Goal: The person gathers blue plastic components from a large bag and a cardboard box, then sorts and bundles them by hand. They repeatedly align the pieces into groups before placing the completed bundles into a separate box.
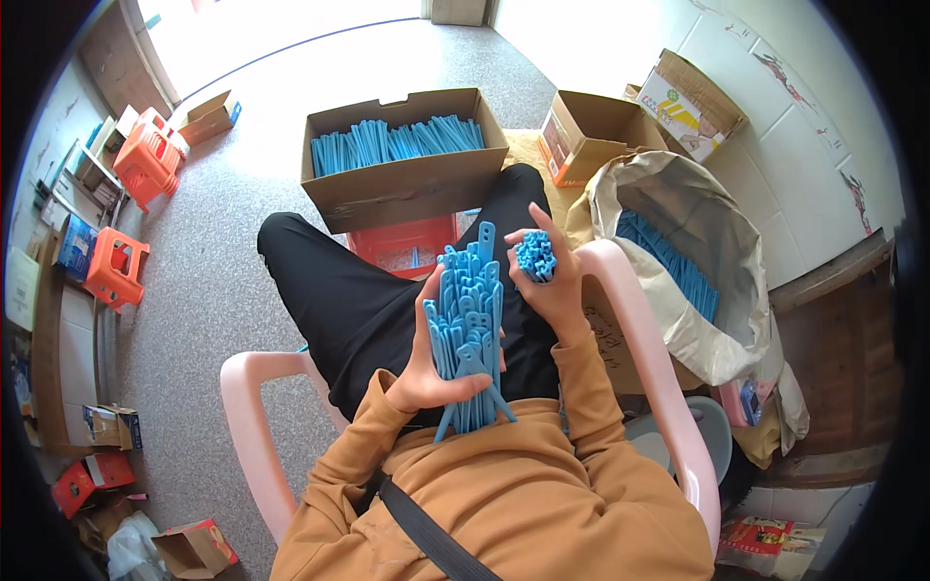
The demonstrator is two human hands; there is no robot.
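My left hand is wrapped round a thick bundle of blue plastic sticks, held upright in front of my waist. Their flat ends have small holes and stand at uneven heights; a few sticks splay out at the bottom. To the right of it, my right hand grips a smaller, tight bundle of blue sticks, seen end-on, with one finger raised. Beyond my knees, an open cardboard box holds many similar blue sticks, resting on a red plastic stool.
A pink plastic armchair surrounds me. At its right stands a large pale sack with more blue sticks. Behind that are open cardboard boxes by the tiled wall. Orange stools and a wooden shelf line the left side.
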